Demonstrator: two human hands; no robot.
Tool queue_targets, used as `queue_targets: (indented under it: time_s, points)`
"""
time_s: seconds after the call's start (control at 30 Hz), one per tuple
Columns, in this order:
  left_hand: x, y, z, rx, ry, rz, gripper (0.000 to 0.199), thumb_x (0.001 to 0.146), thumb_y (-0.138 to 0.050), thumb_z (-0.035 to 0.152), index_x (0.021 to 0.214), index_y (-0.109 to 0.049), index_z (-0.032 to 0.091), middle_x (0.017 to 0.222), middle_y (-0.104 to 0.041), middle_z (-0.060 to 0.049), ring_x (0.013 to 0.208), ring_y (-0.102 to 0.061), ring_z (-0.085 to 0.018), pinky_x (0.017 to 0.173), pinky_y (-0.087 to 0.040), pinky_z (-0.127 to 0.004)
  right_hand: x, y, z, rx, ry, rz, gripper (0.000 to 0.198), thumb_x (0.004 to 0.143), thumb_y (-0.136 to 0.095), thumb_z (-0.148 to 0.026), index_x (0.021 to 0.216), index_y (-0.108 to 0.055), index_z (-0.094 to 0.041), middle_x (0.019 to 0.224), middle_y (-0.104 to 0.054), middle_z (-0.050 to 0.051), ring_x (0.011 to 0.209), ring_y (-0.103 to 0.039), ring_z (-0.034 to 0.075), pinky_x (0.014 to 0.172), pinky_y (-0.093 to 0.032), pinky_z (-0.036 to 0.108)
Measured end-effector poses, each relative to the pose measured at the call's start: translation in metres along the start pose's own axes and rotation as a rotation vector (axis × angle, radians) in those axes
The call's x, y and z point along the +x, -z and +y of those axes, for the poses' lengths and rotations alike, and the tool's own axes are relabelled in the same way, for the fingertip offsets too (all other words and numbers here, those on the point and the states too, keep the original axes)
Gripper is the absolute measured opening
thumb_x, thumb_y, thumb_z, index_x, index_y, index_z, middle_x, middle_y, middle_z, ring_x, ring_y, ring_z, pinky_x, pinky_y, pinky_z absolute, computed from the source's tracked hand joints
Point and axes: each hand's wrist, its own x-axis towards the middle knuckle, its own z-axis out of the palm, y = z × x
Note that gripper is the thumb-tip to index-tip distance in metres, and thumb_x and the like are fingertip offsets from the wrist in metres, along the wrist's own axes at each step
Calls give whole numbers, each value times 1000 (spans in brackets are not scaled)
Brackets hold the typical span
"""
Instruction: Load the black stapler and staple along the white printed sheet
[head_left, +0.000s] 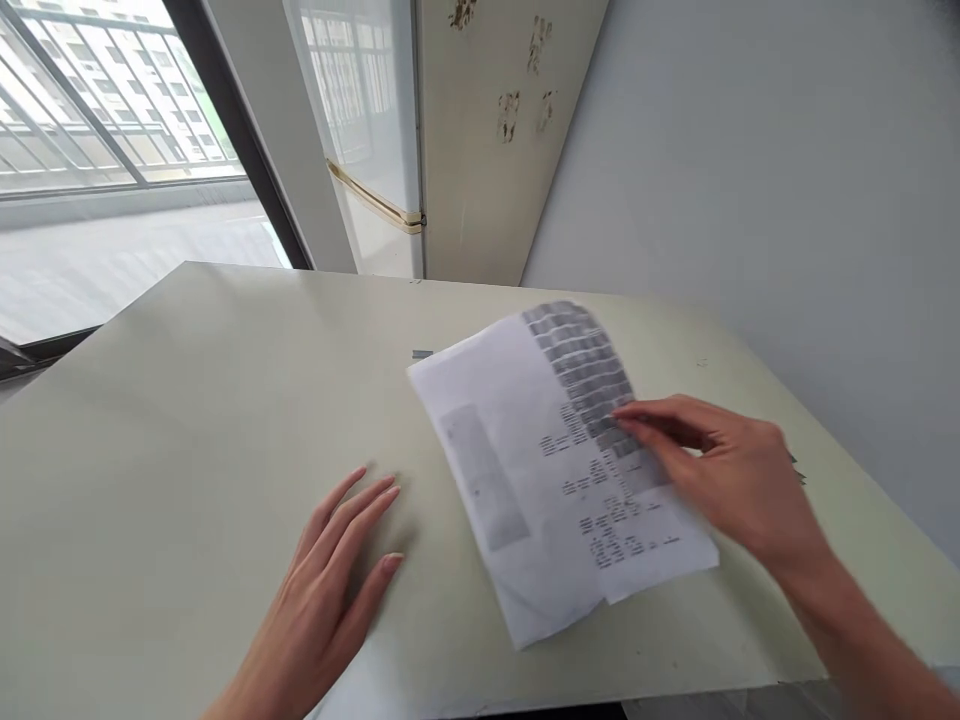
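My right hand (724, 465) pinches the right side of a printed sheet of paper (487, 400) between thumb and fingers. The sheet is white, with small dark text, a grey patterned band at its upper right and a faded grey rectangle on its left half. Its upper right part curves up off the table, and a small notch or tear shows at its lower edge. To the left of the paper, my left hand (330, 580) rests palm down with the fingers stretched out, touching no paper.
The pale table (187, 450) spreads under both hands. A small grey strip (422, 354) lies near the sheet's upper left corner, and dark slivers (799, 470) show beyond my right wrist. Behind stand a refrigerator (480, 200), a grey wall (787, 180) and a window (112, 150).
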Motion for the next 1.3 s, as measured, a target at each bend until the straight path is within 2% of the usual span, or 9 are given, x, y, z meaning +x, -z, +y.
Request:
queue_targets:
  time_s: [0.13,0.3,0.4,0.5,0.73,0.9,1.03,1.13,1.3]
  points:
    - [3,-2,-2,22,-13,6,53,109,-47,38,161,-40,33,160,-52,-2,155,-38,-31,118,-49,-53,22,37,59,-97,-306,26,31,86,-76,-57,102,-84,-31,95,-82,5,81,-76,27,57,-56,34]
    - [5,-8,-8,61,-26,15,54,108,-46,39,161,-41,34,160,-53,-1,153,-41,-30,117,-51,-52,27,42,129,-250,-343,-5,35,93,-63,-57,109,-81,-31,97,-80,6,80,-72,26,65,-55,37]
    - [8,-9,-9,92,-39,0,54,108,-46,39,161,-40,34,158,-54,-1,152,-43,-29,115,-53,-51,21,33,157,-423,-284,-57,39,98,-53,-52,119,-76,-29,121,-77,9,101,-74,31,83,-58,46]
    - [11,-8,-8,133,-39,-23,55,108,-46,41,162,-39,34,158,-54,-2,150,-46,-30,113,-55,-52,17,23,168,-598,-257,-54,49,102,-45,-55,134,-69,-27,160,-53,12,126,-66,39,96,-57,56]
    - [11,-10,-12,165,-11,-65,59,106,-47,46,164,-37,36,162,-51,-4,152,-44,-35,114,-52,-59,17,-14,174,-451,-114,-181,68,109,-26,-59,164,-38,-21,177,-26,9,164,-21,30,132,-26,54]
    - [16,-9,-13,152,-6,-91,60,105,-48,45,164,-37,38,162,-50,-3,153,-42,-36,117,-49,-61,10,-25,186,-421,-160,-197,71,110,-22,-60,168,-29,-21,178,-19,10,165,-15,30,133,-16,58]
    - [30,-9,-8,135,-62,-110,59,105,-51,43,163,-39,38,161,-53,-2,152,-45,-34,116,-51,-56,13,-12,161,-315,-121,-179,66,111,-23,-58,168,-32,-26,179,-16,4,165,-7,31,133,-14,60]
    - [52,-14,1,70,-57,-142,54,108,-49,41,161,-41,39,161,-52,-1,153,-43,-32,119,-48,-54,21,-6,124,-37,-41,-212,58,112,-28,-55,166,-33,-36,177,-25,-2,165,-13,26,132,-23,56]
    - [110,-33,10,-134,-98,-173,43,109,-49,39,152,-52,36,154,-58,-3,144,-54,-27,118,-49,-46,33,-32,75,293,263,-404,42,105,-56,-55,138,-68,-32,145,-69,5,146,-54,26,121,-44,48]
